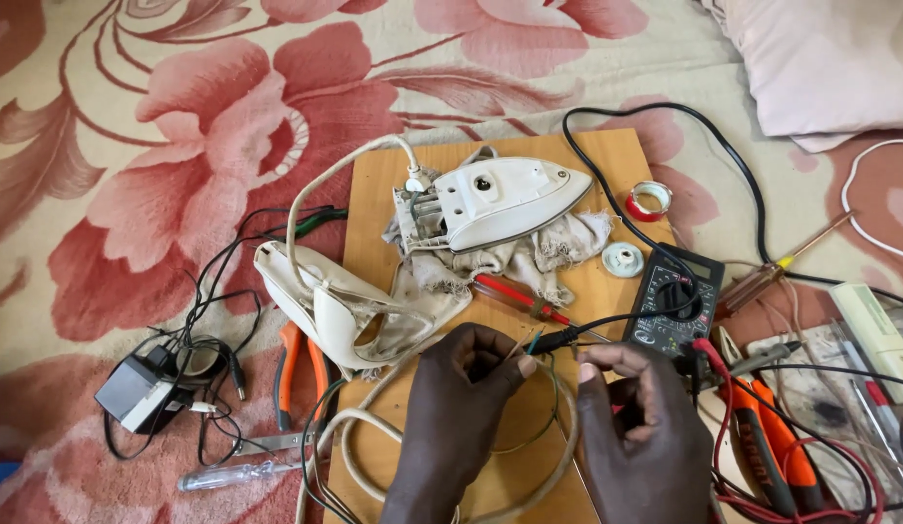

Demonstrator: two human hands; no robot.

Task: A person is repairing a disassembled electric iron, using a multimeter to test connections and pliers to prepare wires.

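My left hand (461, 408) pinches the bare wire ends of a cream power cord (359, 427) over a wooden board (374, 184). Just right of it, my right hand (638, 427) holds a black multimeter probe (558, 339) whose tip meets those wire ends. The black multimeter (676, 296) lies at the board's right edge. Behind my hands a white iron body (505, 202) rests on a frayed cloth (558, 243), with its detached white handle shell (325, 306) lying to the left.
A red-handled screwdriver (514, 294), a white dial knob (623, 259) and a red tape roll (648, 201) lie on the board. Orange pliers (298, 374), a power adapter (136, 391) and a clear screwdriver (233, 474) sit left. Orange cutters (767, 446) and red leads crowd the right.
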